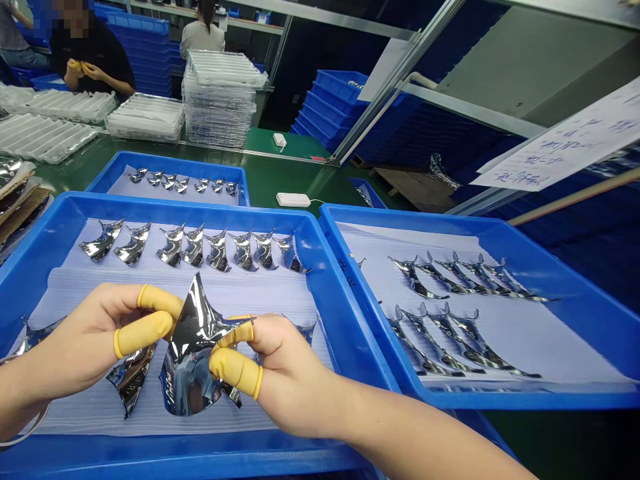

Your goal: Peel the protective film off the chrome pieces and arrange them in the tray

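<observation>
Over the near blue tray (345, 320) I hold up a curved, mirror-like chrome part (193, 360) with pointed corners. My right hand (285, 380) pinches its right side between thumb and forefinger. At the left edge, my left hand (107, 327) has its fingers closed on the part, and some fingertips are hidden behind it. Yellow finger cots cover the thumbs and fingers in use. Below my hands, another chrome part (133, 377) lies on the white paper liner (250, 290), partly covered. A row of similar chrome parts (217, 252) lies along the tray's far side.
To the right, a second blue tray (500, 393) holds two rows of slender chrome parts (465, 333). Another blue tray (170, 159) stands behind mine. Clear plastic trays (220, 107) are stacked on the green bench (265, 173). Across it, a co-worker (95, 53) wears yellow finger cots.
</observation>
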A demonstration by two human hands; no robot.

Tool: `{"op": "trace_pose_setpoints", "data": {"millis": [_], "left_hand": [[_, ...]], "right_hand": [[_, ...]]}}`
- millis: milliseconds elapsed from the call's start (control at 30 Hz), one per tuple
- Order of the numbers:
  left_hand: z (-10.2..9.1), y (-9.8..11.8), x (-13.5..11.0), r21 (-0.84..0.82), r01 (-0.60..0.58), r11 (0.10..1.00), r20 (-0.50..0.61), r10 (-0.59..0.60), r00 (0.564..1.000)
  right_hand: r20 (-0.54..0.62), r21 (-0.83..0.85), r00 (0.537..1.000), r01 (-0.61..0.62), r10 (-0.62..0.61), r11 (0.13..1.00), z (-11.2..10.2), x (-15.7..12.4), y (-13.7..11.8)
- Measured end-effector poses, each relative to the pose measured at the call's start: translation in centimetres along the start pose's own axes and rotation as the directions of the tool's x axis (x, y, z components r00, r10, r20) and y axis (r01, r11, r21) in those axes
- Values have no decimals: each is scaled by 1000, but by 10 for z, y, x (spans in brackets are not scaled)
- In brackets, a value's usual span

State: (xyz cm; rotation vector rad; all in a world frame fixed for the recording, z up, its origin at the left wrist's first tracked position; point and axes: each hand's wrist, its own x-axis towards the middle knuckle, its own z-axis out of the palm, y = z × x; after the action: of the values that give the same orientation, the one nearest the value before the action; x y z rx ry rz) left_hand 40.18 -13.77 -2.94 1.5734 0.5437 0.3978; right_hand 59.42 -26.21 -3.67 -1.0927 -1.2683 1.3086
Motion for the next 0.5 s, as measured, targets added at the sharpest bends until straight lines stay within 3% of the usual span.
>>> {"op": "trace_pose_setpoints", "data": {"millis": [200, 333, 500], "left_hand": [[1, 0, 2, -39, 26, 999, 29, -25, 999], [2, -2, 1, -107, 61, 992, 102, -50, 994], [0, -5, -3, -75, 58, 996, 63, -53, 997]], "right_hand": [[-102, 106, 993, -45, 55, 993, 1, 2, 3], [-105, 226, 988, -85, 111, 971, 1, 5, 3], [-108, 316, 981, -117, 159, 941, -1, 8, 2]]}}
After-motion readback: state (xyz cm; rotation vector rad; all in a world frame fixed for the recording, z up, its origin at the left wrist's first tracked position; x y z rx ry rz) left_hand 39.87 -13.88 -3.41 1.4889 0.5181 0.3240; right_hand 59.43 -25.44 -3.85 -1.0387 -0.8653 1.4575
